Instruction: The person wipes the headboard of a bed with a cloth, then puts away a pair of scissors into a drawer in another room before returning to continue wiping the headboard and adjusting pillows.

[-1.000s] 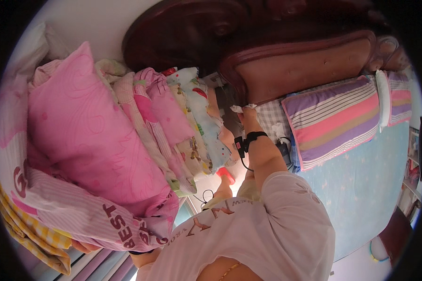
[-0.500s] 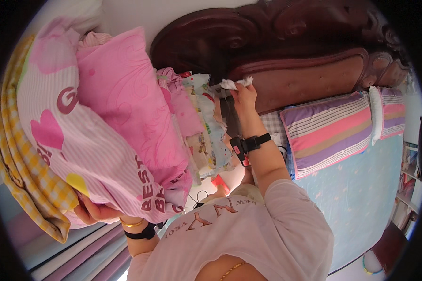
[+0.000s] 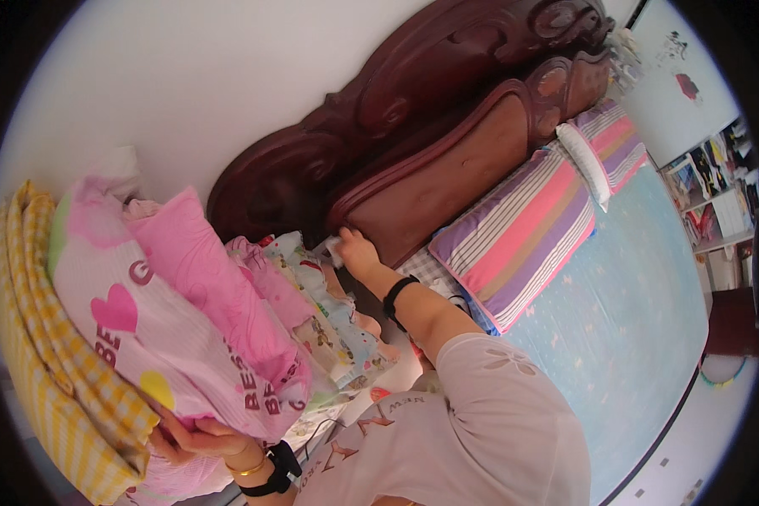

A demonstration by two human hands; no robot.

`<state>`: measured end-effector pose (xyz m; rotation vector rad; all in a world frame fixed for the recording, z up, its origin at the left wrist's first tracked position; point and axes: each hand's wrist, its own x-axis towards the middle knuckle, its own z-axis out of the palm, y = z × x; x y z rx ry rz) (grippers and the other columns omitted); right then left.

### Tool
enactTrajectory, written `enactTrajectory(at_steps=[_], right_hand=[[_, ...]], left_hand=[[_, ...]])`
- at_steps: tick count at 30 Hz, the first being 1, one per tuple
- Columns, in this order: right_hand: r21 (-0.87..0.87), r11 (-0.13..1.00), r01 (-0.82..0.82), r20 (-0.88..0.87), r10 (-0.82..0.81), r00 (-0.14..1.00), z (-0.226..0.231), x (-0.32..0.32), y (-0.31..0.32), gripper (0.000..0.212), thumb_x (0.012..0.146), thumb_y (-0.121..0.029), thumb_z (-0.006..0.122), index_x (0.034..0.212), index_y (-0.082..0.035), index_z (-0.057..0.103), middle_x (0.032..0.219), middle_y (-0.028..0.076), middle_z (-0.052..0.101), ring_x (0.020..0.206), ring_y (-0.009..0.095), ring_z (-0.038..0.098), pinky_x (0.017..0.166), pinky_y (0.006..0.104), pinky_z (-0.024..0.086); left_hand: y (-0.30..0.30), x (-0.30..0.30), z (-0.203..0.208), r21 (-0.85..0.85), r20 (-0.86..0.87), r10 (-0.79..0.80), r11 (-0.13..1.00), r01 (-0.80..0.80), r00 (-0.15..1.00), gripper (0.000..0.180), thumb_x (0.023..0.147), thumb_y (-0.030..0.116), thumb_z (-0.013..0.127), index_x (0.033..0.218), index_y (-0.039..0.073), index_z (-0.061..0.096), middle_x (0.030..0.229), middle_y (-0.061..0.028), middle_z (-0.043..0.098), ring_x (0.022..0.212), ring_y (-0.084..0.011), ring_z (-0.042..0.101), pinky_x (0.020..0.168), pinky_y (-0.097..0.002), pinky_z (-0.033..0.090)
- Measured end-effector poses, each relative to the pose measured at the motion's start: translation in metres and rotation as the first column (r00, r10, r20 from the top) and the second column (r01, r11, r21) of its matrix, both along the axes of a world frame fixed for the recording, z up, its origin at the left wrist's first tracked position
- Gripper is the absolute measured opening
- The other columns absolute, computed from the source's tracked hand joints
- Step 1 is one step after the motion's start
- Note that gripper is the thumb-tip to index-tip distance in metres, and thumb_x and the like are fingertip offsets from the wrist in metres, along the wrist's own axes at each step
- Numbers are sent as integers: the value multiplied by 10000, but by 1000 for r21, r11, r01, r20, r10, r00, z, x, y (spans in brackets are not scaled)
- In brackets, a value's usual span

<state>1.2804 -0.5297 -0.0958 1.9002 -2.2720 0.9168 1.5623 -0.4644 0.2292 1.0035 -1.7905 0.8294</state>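
Observation:
My right hand (image 3: 359,255) is closed on a crumpled white tissue (image 3: 333,251), which it presses near the left end of the dark red-brown headboard (image 3: 430,181). At the lower left my left hand (image 3: 196,438) grips the front edge of a pink-and-white striped quilt (image 3: 181,337) with hearts and lettering. A folded yellow checked cloth (image 3: 63,371) lies against this quilt, close to the left fingers. Behind the quilt rests a bright pink pillow (image 3: 215,278). Part of the tissue is hidden by my right fingers.
More folded, patterned cloths (image 3: 333,325) are stacked between the pink bedding and my right arm. Striped pillows (image 3: 523,240) lie on the light blue bed sheet (image 3: 611,337). A bookshelf (image 3: 713,198) stands at the far right.
My right hand has brought the tissue from in front of the headboard down onto its left end. The view has turned and shifted; my left hand stays at the bedding's edge.

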Motion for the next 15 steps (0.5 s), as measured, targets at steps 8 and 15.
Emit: enactTrajectory(at_steps=[8,15], right_hand=[[182,978,101,149,-129,980,58,-65,138,173,657,-52,578,826,-61,614,894,140,552,822,308,588,741,379,494],[245,808,535,-70,-536,841,290,-180,323,378,700,-117,632,1057,-7,574,989,167,595,866,252,594,764,355,481]], left_hand=[[10,3,20,41,67,-28,999,25,997,363,914,198,439,1225,17,490,1220,-231,395,1091,-356,414,933,-443,338],[19,12,41,128,167,-103,988,82,981,459,821,300,566,1243,129,511,1202,-226,438,1087,-369,434,898,-464,356]])
